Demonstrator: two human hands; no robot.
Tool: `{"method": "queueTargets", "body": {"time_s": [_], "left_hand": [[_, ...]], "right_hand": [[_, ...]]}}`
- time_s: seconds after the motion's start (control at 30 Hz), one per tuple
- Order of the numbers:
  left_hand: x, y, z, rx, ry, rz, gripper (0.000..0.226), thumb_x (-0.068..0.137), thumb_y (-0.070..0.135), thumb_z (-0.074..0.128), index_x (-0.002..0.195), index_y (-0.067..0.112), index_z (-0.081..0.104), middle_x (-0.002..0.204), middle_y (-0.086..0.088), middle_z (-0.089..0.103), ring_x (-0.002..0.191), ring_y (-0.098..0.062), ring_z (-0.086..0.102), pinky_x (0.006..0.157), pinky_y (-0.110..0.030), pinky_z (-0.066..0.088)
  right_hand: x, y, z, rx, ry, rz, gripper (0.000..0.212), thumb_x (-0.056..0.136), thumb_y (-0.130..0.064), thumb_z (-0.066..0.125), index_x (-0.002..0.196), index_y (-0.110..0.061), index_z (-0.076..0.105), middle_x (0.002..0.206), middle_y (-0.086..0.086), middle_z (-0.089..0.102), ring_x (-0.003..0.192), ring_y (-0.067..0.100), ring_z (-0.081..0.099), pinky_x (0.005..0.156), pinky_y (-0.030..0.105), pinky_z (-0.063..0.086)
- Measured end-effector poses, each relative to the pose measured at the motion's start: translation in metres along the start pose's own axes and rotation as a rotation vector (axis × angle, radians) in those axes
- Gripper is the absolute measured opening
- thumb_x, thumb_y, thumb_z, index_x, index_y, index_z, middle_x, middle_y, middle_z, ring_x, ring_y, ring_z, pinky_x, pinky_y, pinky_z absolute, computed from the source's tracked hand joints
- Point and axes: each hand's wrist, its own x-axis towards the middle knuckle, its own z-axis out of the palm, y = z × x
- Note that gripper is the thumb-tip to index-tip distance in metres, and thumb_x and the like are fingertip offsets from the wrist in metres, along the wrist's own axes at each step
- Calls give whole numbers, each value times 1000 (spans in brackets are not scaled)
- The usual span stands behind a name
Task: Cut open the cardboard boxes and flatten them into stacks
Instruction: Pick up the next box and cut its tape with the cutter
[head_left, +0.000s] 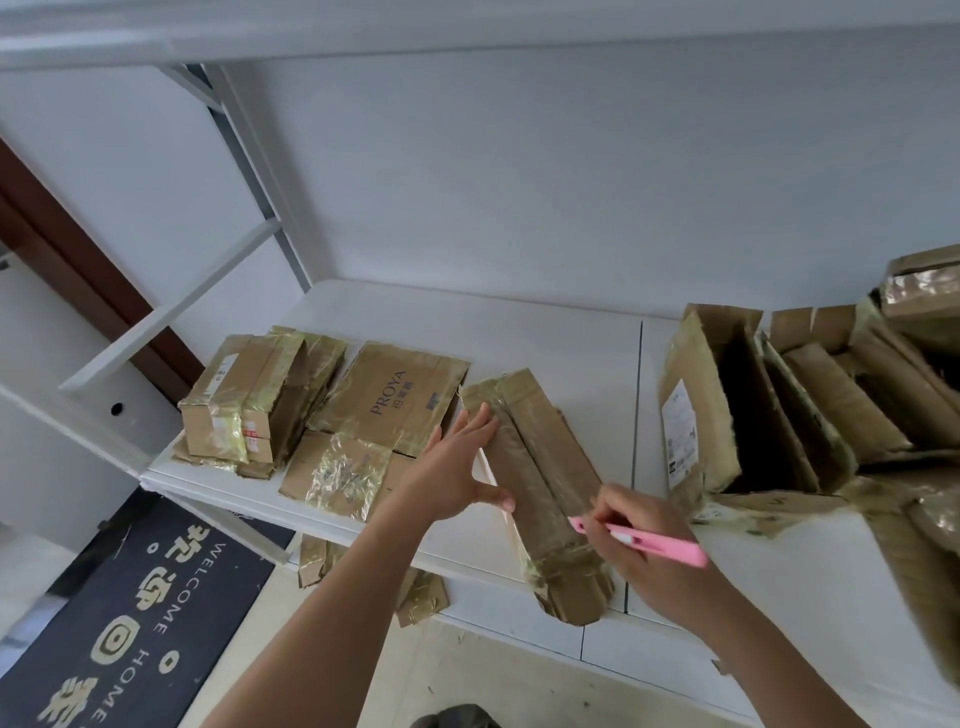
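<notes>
A long taped cardboard box lies on the white tabletop, its near end reaching the front edge. Left of this box a flattened sheet is printed "PROYA" with smaller characters beneath, too small to be read. Left of that sheet a stack of flattened boxes is seen, with a white label whose print cannot be made out. Right of the long box an opened box stands upright, a white shipping label on its side, with more cut cardboard crowded behind it. On the floor, left of and below the long box, a dark mat reads "WELCOME HOME".

The left hand is spread open, fingers straight against the long box's left side, thumb on its top. A pink cutter is gripped by the curled right hand, its tip at the box's top face
</notes>
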Motion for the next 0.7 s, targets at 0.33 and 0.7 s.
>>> {"method": "queueTargets", "body": {"time_s": [0.33, 0.7], "left_hand": [[-10, 49, 7, 639, 60, -172, 119, 70, 86, 34, 156, 7, 9, 164, -8, 9, 151, -26, 6, 123, -46, 2], [9, 63, 8, 416, -151, 116, 79, 92, 64, 45, 154, 43, 1, 161, 6, -22, 149, -23, -19, 121, -51, -7]], "right_hand": [[-48, -20, -23, 73, 392, 32, 24, 89, -42, 58, 76, -23, 53, 61, -5, 57, 49, 10, 51, 44, 24, 42], [-38, 31, -39, 256, 640, 190, 9, 92, -11, 63, 89, -19, 63, 80, 3, 69, 76, 23, 67, 67, 34, 56]]}}
